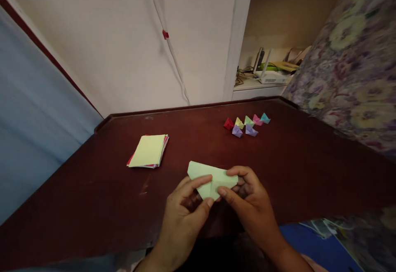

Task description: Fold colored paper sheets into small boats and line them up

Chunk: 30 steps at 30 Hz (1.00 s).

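A pale green sheet of paper (pixel 206 175), partly folded, is held just above the dark red-brown table (pixel 93 197) near its front edge. My left hand (pixel 182 218) pinches its lower left part between thumb and fingers. My right hand (pixel 247 206) pinches its lower right edge, thumb on top. Both hands are closed on the paper and nearly touch each other.
A stack of coloured square papers (pixel 148 151), yellow-green on top, lies to the left. Several small folded paper shapes (pixel 247 125) sit at the back right. A floral cloth (pixel 355 65) hangs at the right. A router (pixel 272 76) stands on a shelf behind.
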Available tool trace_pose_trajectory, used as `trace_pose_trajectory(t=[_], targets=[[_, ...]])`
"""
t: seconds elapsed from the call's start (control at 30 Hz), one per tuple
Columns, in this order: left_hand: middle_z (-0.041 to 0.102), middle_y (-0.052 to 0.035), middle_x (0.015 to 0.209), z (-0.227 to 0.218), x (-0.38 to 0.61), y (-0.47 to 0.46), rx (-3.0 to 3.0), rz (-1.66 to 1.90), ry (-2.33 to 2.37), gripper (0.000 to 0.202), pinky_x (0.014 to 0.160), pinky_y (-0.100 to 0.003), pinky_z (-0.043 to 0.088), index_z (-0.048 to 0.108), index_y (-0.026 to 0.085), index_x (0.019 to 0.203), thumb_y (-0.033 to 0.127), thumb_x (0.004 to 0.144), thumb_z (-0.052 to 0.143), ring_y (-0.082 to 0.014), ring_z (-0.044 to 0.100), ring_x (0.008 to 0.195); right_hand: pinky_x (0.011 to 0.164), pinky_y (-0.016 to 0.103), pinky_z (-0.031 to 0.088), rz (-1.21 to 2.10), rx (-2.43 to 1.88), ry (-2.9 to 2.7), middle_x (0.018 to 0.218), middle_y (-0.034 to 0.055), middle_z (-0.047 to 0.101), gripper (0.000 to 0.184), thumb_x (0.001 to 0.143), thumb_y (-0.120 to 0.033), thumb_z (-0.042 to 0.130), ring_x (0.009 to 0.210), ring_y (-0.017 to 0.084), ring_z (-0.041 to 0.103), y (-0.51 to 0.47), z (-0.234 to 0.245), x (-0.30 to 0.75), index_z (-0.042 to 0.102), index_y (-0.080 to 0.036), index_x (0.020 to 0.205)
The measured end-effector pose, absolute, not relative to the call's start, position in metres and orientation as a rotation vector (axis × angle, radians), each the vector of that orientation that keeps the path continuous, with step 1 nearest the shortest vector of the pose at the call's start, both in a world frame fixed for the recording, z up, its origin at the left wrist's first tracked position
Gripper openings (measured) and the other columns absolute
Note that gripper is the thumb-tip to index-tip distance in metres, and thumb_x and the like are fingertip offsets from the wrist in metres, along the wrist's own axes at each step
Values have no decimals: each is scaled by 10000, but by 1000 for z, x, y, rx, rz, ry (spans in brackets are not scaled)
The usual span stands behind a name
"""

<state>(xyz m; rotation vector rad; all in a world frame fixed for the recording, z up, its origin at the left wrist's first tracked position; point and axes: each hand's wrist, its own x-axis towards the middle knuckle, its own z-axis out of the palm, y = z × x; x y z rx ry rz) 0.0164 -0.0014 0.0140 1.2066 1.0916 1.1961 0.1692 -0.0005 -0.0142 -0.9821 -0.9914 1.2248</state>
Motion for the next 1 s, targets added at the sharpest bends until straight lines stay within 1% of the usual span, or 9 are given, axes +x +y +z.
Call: trace_pose_trajectory(t=[0.2,0.27,0.33,0.4,0.5,0.57,0.63,0.77,1.0], targets=[[688,5,873,9,13,-2,1168,1288,1136,304,573,-163,501,778,280,1009,152,734,792,-110,637,669,686,241,532,1288,-946,-905,826,-27,675,427,917,-362,681,718,140,649,1,-14,172,487,-298,1292],[722,-2,841,7,13,-2,1099,1290,1123,341,587,-177,520,754,268,1041,163,721,806,-125,656,672,705,247,534,1338,-924,-904,817,-38,655,497,891,-343,709,727,140,649,2,-15,173,470,-298,1324],[750,-22,848,6,15,-2,1044,1267,1122,402,635,-208,553,727,251,1097,179,712,818,-154,689,713,702,234,526,1350,-924,-918,834,-44,639,581,808,-298,780,756,141,641,4,-15,173,489,-290,1312],[764,-53,959,3,18,-2,1000,1269,1113,536,706,-241,578,669,249,1202,183,697,835,-190,719,817,715,239,523,1365,-962,-933,891,-32,654,617,754,-254,798,804,153,641,5,-14,172,501,-277,1295],[719,-76,1159,0,21,-2,950,1314,1030,842,788,-279,585,469,304,1404,168,672,860,-227,717,972,762,281,526,1370,-1054,-948,991,9,686,553,773,-240,730,871,184,647,5,-11,170,499,-255,1275],[706,-64,1146,-2,19,-1,945,1305,967,922,800,-286,580,367,330,1461,191,693,858,-220,708,976,768,292,522,1324,-1115,-998,1013,17,686,509,779,-230,702,886,195,645,4,-10,170,512,-251,1251],[702,-29,1022,-4,14,0,972,1283,982,821,764,-250,564,409,312,1442,242,744,836,-180,689,894,752,290,519,1286,-1152,-1076,1012,14,679,466,785,-221,689,886,198,641,3,-11,172,535,-255,1223],[599,49,778,-5,3,2,1046,1274,1156,542,625,-171,494,595,281,1293,283,793,803,-111,577,693,703,278,527,1274,-1149,-1179,1001,8,670,360,818,-225,663,853,194,642,1,-13,176,584,-268,1166],[689,24,742,4,5,4,1122,1253,1187,276,595,-205,510,705,243,1004,301,754,806,-144,619,667,830,304,522,1000,-1164,-1395,1022,22,686,201,857,-245,674,933,211,652,-2,-20,178,672,-267,1057]])
